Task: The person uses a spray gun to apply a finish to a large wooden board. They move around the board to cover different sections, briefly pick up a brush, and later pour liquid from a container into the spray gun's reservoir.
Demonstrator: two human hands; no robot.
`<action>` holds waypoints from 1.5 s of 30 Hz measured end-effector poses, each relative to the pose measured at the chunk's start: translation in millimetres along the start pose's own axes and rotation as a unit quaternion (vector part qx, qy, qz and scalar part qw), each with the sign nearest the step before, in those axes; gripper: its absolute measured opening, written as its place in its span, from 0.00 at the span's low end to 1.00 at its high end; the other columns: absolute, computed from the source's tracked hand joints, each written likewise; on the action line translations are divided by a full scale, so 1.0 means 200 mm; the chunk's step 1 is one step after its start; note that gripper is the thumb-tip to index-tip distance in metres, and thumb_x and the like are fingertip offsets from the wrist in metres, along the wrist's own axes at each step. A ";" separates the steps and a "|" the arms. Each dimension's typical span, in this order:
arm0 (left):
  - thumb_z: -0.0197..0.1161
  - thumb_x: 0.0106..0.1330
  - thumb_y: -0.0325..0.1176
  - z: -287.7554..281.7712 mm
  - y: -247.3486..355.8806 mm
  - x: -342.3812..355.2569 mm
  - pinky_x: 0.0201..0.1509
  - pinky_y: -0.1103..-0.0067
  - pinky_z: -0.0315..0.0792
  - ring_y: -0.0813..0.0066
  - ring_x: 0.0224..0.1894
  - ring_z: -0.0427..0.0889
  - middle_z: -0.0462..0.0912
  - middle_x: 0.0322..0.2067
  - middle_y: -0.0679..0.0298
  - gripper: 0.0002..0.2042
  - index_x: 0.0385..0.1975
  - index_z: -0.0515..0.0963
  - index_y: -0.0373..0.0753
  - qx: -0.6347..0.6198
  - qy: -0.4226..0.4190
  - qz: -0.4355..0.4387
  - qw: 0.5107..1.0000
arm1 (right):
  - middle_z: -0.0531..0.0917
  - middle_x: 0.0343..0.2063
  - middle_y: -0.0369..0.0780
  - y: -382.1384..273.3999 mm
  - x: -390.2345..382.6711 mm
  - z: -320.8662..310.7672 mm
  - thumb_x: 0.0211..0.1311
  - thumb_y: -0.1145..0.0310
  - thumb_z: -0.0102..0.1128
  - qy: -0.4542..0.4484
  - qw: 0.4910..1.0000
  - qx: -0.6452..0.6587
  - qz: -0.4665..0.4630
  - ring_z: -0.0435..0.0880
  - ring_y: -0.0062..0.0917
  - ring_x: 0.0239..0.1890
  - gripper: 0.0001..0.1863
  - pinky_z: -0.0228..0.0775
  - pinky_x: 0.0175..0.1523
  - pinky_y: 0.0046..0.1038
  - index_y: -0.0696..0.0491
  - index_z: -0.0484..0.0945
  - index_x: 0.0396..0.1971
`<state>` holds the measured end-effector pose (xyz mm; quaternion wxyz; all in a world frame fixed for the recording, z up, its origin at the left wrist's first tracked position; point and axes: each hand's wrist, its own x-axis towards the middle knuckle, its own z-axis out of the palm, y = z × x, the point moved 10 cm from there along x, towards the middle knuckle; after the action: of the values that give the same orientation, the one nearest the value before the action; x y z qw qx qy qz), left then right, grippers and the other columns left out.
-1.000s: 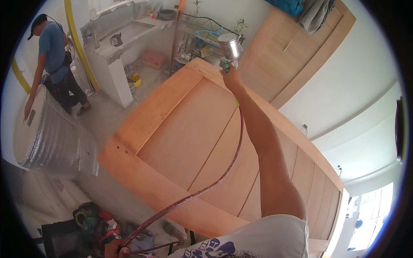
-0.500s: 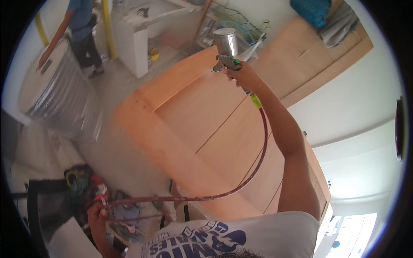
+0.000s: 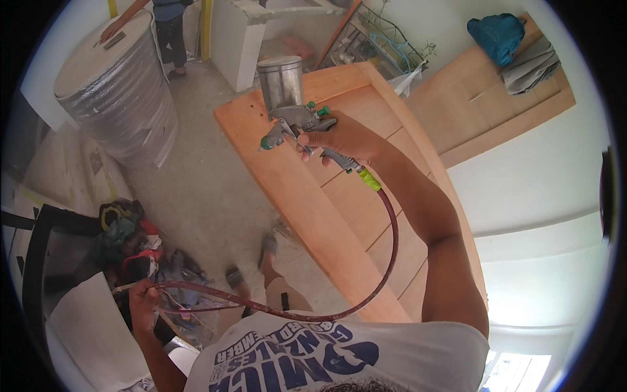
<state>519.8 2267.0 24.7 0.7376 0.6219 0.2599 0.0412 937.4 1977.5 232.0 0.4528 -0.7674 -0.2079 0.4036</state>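
Observation:
My right hand (image 3: 349, 140) is closed round the grip of a metal spray gun (image 3: 300, 119), held over the left edge of a panelled wooden door (image 3: 313, 202). A silver cup (image 3: 282, 86) stands upright on top of the gun, and the nozzle points left. Bright green tape (image 3: 369, 179) wraps the joint below the grip. From there a dark red hose (image 3: 393, 255) curves down and across in front of my shirt. At the lower left, my left hand (image 3: 144, 302) grips that hose, its fingers wrapped round it.
Left of the door stands a big foil-wrapped roll (image 3: 124, 98), with another person's hand (image 3: 116, 27) on its top. Rags and bags (image 3: 127, 238) lie heaped near my left hand. A second wooden door (image 3: 477, 104) lies behind, bearing a teal bag (image 3: 496, 38) and grey cloth (image 3: 532, 65).
The spray gun in my right hand has moved left and nearer, from over the door's far end to its left edge. The view has shifted; my left hand still holds the hose.

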 end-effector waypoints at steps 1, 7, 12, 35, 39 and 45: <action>0.71 0.63 0.56 0.01 0.01 0.00 0.23 0.84 0.53 0.90 0.20 0.62 0.69 0.20 0.76 0.25 0.25 0.72 0.40 0.000 0.000 0.004 1.000 | 0.85 0.32 0.36 0.02 0.00 -0.04 0.64 0.63 0.69 0.021 1.000 -0.019 0.009 0.84 0.18 0.33 0.15 0.71 0.27 0.20 0.55 0.78 0.44; 0.70 0.59 0.62 0.15 0.11 0.06 0.27 0.81 0.57 0.86 0.23 0.64 0.69 0.19 0.74 0.29 0.22 0.71 0.39 0.099 0.003 0.008 0.995 | 0.83 0.28 0.36 0.29 0.07 -0.54 0.65 0.64 0.68 0.129 0.989 -0.065 0.026 0.83 0.18 0.30 0.13 0.71 0.26 0.21 0.56 0.78 0.43; 0.64 0.59 0.70 0.46 0.30 0.21 0.30 0.78 0.60 0.80 0.25 0.67 0.69 0.19 0.69 0.35 0.19 0.68 0.37 0.238 -0.026 0.008 0.971 | 0.81 0.25 0.35 0.52 0.11 -1.14 0.64 0.65 0.67 0.196 0.978 -0.073 0.018 0.81 0.19 0.25 0.13 0.71 0.23 0.23 0.59 0.79 0.40; 0.60 0.72 0.50 1.30 0.70 0.45 0.28 0.71 0.59 0.73 0.25 0.65 0.66 0.21 0.67 0.20 0.29 0.74 0.36 0.293 -0.117 0.107 0.943 | 0.85 0.43 0.55 0.86 -0.04 -2.70 0.61 0.66 0.68 0.510 0.746 -0.428 0.022 0.84 0.49 0.50 0.26 0.77 0.52 0.48 0.58 0.75 0.57; 0.65 0.64 0.65 0.96 0.46 0.40 0.22 0.82 0.59 0.87 0.19 0.67 0.72 0.18 0.73 0.31 0.27 0.75 0.36 0.172 -0.017 0.090 0.981 | 0.86 0.35 0.48 0.78 -0.13 -2.32 0.61 0.63 0.69 0.425 0.853 -0.304 0.026 0.87 0.37 0.37 0.27 0.80 0.39 0.39 0.59 0.75 0.58; 0.64 0.63 0.66 0.66 0.37 0.19 0.25 0.80 0.58 0.85 0.22 0.67 0.70 0.19 0.73 0.32 0.22 0.71 0.37 0.174 -0.017 0.076 0.982 | 0.82 0.27 0.37 0.46 -0.31 -1.46 0.63 0.62 0.69 0.303 0.941 -0.147 -0.011 0.82 0.18 0.27 0.18 0.72 0.25 0.23 0.59 0.79 0.46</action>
<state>629.1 2180.2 94.1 0.6170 0.7594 0.2023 0.0404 1133.2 1734.2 256.7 0.3805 -0.9093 -0.1264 0.1117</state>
